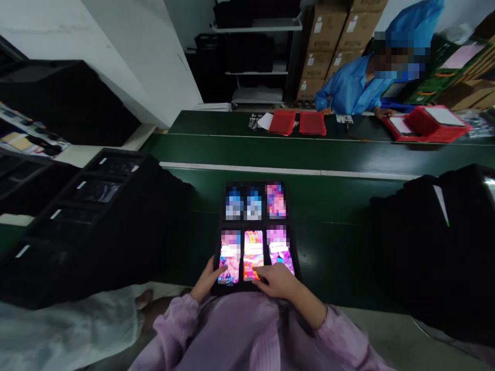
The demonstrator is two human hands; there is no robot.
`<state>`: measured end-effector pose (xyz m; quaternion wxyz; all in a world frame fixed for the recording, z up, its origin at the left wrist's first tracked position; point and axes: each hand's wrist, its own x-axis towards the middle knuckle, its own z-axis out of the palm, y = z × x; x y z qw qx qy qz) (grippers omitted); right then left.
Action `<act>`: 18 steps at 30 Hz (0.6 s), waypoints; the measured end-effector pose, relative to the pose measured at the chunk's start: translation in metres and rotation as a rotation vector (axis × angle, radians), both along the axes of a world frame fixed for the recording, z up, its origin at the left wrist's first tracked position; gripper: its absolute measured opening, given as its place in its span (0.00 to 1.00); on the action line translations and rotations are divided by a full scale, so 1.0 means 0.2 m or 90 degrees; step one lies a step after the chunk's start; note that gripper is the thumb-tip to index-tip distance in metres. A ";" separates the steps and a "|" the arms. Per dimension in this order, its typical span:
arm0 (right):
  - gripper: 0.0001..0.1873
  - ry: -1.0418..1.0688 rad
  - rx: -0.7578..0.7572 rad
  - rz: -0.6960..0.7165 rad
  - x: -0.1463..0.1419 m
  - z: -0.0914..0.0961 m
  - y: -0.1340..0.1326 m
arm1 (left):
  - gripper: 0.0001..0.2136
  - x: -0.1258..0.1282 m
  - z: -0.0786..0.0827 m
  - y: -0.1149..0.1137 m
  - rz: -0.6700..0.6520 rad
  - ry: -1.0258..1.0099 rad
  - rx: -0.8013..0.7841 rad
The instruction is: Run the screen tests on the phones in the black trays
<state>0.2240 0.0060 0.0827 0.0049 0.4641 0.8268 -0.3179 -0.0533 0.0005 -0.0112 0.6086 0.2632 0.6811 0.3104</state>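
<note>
A black tray [254, 225] lies on the green bench in front of me, with several lit smartphones in its compartments in two rows. My left hand [208, 281] grips the tray's near left edge, its thumb reaching over the lower-left phone [229, 257]; its other fingers are partly hidden. With the index finger stretched out, my right hand [279, 281] touches the lower part of the screen of the near-row middle phone [253, 252], which shows an orange and pink picture. Beside it, the lower-right phone [279, 250] is partly covered by this hand.
Stacked black trays [116, 206] stand on the left, and another black stack [436, 247] on the right. Across the green bench [328, 206], a person in blue [350, 85] works near red folders [312, 123]. Cardboard boxes [325, 31] rise behind. A light sleeve [77, 324] shows at lower left.
</note>
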 end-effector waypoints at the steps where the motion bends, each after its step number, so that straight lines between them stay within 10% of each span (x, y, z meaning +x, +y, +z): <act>1: 0.15 -0.014 -0.002 -0.014 0.00 0.01 0.01 | 0.31 0.00 0.02 0.02 -0.015 -0.003 0.001; 7: 0.24 0.029 0.095 -0.210 0.13 0.02 0.05 | 0.27 0.06 0.13 0.18 -0.048 0.056 0.038; 12: 0.16 0.073 0.067 -0.203 0.30 0.01 -0.08 | 0.16 0.13 0.16 0.30 0.027 0.114 0.035; 18: 0.17 0.059 0.104 -0.322 0.34 -0.07 -0.11 | 0.19 0.15 0.11 0.25 0.044 0.155 0.084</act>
